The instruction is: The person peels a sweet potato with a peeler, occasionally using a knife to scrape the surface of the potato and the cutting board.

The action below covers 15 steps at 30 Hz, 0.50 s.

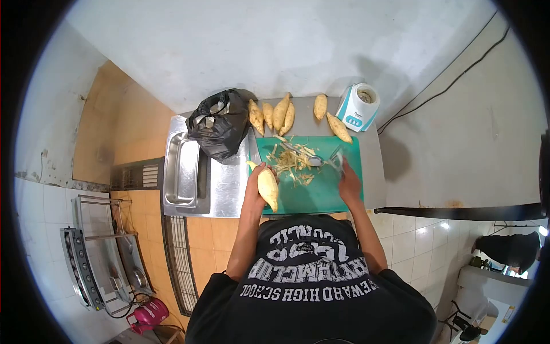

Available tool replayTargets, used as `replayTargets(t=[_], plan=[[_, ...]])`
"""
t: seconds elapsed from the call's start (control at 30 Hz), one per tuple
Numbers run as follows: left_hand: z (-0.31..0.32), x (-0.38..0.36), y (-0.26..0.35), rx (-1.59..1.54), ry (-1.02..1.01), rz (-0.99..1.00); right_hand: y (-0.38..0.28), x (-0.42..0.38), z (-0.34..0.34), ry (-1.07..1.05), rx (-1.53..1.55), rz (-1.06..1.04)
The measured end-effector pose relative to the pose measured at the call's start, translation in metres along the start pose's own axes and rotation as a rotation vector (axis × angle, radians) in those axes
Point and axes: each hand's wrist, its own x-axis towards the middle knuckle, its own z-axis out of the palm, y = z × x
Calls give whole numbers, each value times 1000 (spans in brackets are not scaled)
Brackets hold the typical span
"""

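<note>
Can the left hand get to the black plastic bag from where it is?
Probably yes, but not freely: the left hand is full with a peeled pale sweet potato. The crumpled black plastic bag sits just beyond it with nothing between.

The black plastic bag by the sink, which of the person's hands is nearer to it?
Left. The left hand, holding a peeled tuber, is just below the black plastic bag; the right hand is across the cutting board.
</note>
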Motion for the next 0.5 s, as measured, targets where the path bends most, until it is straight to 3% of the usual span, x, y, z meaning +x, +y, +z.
replayTargets(t=[0.07,0.13,0.27,0.33,0.37,0.43,0.5], plan=[[-3,-3,1,1,-6,14,-2,0,-7,18,19,-8],[1,-8,-1,-17,-16,21,-1,1,-16,-312,-277,128],[-4,-5,-7,7,48,7,7,0,-3,-150,-158,51],[-3,-5,-9,69,-11,15,-6,5,-11,-285,544,155],[-2,-4,-11,71,-11,15,-14,9,-19,-284,546,157],[7,-6,-13,58,8,20,-45,16,-46,-648,1180,446],[16,-7,-13,77,12,47,-54,14,-48,-718,1271,384]])
